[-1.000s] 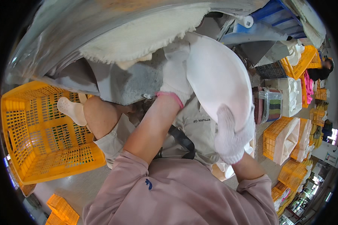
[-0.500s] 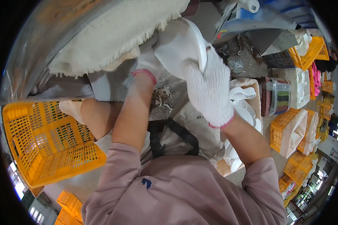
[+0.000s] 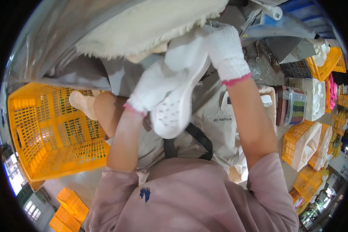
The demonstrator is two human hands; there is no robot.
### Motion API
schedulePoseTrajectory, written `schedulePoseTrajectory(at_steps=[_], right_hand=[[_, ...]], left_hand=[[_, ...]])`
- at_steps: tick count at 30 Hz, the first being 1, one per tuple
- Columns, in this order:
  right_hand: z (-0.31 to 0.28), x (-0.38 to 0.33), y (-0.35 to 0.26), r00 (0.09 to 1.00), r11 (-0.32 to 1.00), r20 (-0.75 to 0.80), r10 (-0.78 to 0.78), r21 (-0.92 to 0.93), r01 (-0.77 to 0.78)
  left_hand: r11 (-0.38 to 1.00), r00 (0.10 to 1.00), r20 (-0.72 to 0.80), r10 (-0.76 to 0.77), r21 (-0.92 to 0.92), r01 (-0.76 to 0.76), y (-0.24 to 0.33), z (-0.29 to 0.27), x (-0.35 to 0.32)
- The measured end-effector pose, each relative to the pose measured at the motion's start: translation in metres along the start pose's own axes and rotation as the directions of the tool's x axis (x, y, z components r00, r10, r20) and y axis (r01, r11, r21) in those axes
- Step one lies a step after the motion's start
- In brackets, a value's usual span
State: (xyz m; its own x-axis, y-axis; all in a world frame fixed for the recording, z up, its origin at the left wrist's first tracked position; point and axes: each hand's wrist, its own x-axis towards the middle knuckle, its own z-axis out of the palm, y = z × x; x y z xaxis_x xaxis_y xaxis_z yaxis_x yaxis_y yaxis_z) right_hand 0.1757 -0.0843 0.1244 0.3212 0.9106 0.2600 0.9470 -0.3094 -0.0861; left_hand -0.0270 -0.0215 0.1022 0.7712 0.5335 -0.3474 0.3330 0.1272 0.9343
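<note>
A white slipper (image 3: 173, 116) with small dimples on its near end hangs tilted between my hands, its far end beside a large cream cloth wheel with a frayed edge (image 3: 150, 33). My left hand (image 3: 152, 87), in a white knit glove with a pink cuff, grips the slipper around its middle. At the far end, my right hand (image 3: 226, 48), gloved the same way, has its fingers bent over the slipper; part of its hold is hidden. Whether the slipper touches the wheel I cannot tell.
A yellow crate (image 3: 31, 156) stands at my left. Beyond my right forearm is a lined basket (image 3: 270, 91) with white slippers. Farther right are a white bin (image 3: 315, 96), a clear-wrapped box (image 3: 296, 106) and several yellow crates (image 3: 297, 145). Scraps lie under the wheel.
The slipper has turned so its dimpled end points down toward me. My left hand has come around its middle; my right hand has moved up to the far end.
</note>
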Motion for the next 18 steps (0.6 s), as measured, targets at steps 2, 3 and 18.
schedulePoseTrajectory(at_steps=[2, 3, 18], right_hand=[[-0.025, -0.006, -0.01, 0.994, 0.939, 0.067, 0.09, 0.326, -0.107], [-0.042, -0.022, -0.013, 0.957, 0.829, 0.195, 0.215, 0.482, -0.284], [-0.019, -0.028, 0.008, 0.869, 0.715, -0.031, 0.494, 0.582, -0.386]], left_hand=[[0.966, 0.99, -0.086, -0.116, -0.242, 0.093, 0.001, 0.03, 0.009], [0.961, 0.983, -0.164, -0.083, -0.275, 0.035, 0.0, 0.043, 0.017], [0.99, 0.934, -0.355, -0.047, 0.107, 0.091, -0.041, 0.018, 0.104]])
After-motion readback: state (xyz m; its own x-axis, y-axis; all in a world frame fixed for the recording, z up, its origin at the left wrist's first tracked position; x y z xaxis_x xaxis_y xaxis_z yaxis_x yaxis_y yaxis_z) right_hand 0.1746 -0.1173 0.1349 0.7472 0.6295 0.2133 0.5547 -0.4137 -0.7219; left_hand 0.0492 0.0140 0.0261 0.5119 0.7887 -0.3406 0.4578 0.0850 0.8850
